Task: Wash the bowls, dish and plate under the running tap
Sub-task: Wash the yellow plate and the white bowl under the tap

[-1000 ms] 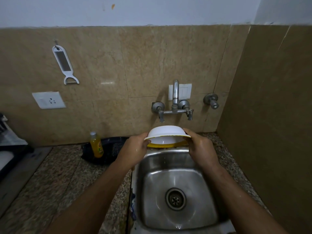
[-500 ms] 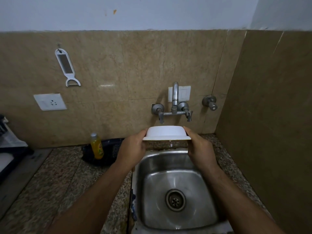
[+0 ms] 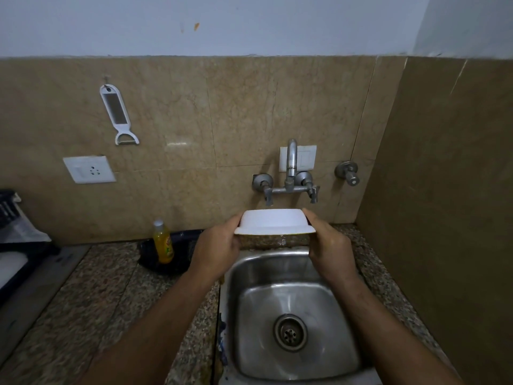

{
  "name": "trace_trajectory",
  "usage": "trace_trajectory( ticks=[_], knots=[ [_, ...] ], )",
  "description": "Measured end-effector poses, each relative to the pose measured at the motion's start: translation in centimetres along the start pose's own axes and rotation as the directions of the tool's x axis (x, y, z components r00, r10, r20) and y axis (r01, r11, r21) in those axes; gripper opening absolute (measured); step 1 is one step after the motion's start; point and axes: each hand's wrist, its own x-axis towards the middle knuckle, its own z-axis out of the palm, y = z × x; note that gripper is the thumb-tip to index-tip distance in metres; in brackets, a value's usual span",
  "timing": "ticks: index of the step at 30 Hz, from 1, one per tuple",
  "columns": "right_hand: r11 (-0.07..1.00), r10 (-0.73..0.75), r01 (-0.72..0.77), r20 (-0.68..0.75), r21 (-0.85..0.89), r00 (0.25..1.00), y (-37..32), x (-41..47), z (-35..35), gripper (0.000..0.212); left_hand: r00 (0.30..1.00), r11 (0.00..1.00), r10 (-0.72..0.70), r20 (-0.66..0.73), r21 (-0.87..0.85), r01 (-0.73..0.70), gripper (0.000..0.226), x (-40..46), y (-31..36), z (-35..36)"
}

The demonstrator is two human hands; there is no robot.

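Observation:
A white bowl (image 3: 273, 221) is held upside down above the back edge of the steel sink (image 3: 294, 276), just below the wall tap (image 3: 291, 168). My left hand (image 3: 218, 245) grips its left rim and my right hand (image 3: 327, 244) grips its right rim. A few drops fall from the rim. No stream of water shows at the spout. The sink basin holds no dishes, only its drain (image 3: 290, 332).
A yellow soap bottle (image 3: 163, 243) stands in a black tray (image 3: 177, 251) left of the sink on the granite counter (image 3: 83, 301). A dark rack (image 3: 16, 245) sits at the far left. A tiled side wall (image 3: 444, 204) closes the right.
The bowl has tipped from showing its yellow underside rim to lying flat upside down, and both hands lifted it slightly toward the tap.

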Motion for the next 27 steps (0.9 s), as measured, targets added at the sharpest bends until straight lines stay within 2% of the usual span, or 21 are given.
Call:
trace_trajectory(
  ticks=[4, 10, 13, 14, 16, 17, 19, 21, 24, 27],
  knots=[
    [0.999, 0.047, -0.043, 0.13, -0.032, 0.99, 0.1, -0.1, 0.3, 0.051, 0.991, 0.999, -0.046, 0.123, -0.014, 0.048, 0.028, 0.1, -0.5, 0.4],
    [1.0, -0.002, 0.001, 0.005, 0.016, 1.0, 0.0, -0.3, 0.6, 0.056, 0.998, 0.998, -0.055, 0.005, 0.005, 0.055, 0.039, -0.6, -0.1, 0.1],
    [0.999, -0.03, 0.028, 0.053, 0.02, 0.998, -0.1, 0.1, 0.9, 0.052, 0.997, 0.997, -0.078, 0.012, 0.017, 0.078, 0.033, -0.4, -1.0, 0.2],
    [1.0, -0.026, 0.027, 0.096, -0.01, 0.995, -0.1, 0.2, 1.2, 0.05, 0.994, 0.995, -0.096, 0.06, 0.008, 0.095, 0.036, -0.4, -1.2, 0.0],
    [1.0, -0.011, 0.013, 0.115, -0.014, 0.993, -0.1, 0.1, 2.2, 0.049, 0.985, 0.991, -0.114, 0.125, -0.056, 0.122, 0.059, -1.2, -1.3, -0.3],
    [1.0, -0.004, 0.002, 0.103, 0.018, 0.995, -0.2, 0.0, 2.6, 0.053, 0.986, 0.989, -0.127, 0.111, -0.067, 0.135, 0.066, -1.6, -1.4, -0.5],
    [0.995, 0.003, -0.013, 0.108, 0.095, 0.994, -0.8, 0.2, 3.7, 0.055, 0.988, 0.988, -0.148, 0.046, -0.031, 0.15, 0.06, -2.2, -1.8, -1.3],
    [0.983, -0.051, 0.018, 0.178, 0.185, 0.983, -1.7, 0.7, 5.3, 0.053, 0.988, 0.987, -0.154, -0.008, 0.049, 0.154, 0.043, -3.0, -3.3, -1.8],
    [0.954, -0.17, 0.066, 0.347, 0.294, 0.922, -4.3, 1.2, 8.2, 0.051, 0.953, 0.942, -0.301, -0.033, 0.143, 0.302, 0.041, -5.7, -6.8, -3.9],
    [0.939, -0.314, 0.216, 0.411, 0.268, 0.856, -8.3, 0.8, 11.9, 0.055, 0.919, 0.906, -0.37, -0.137, 0.167, 0.389, 0.036, -9.4, -10.0, -7.3]
  ],
)
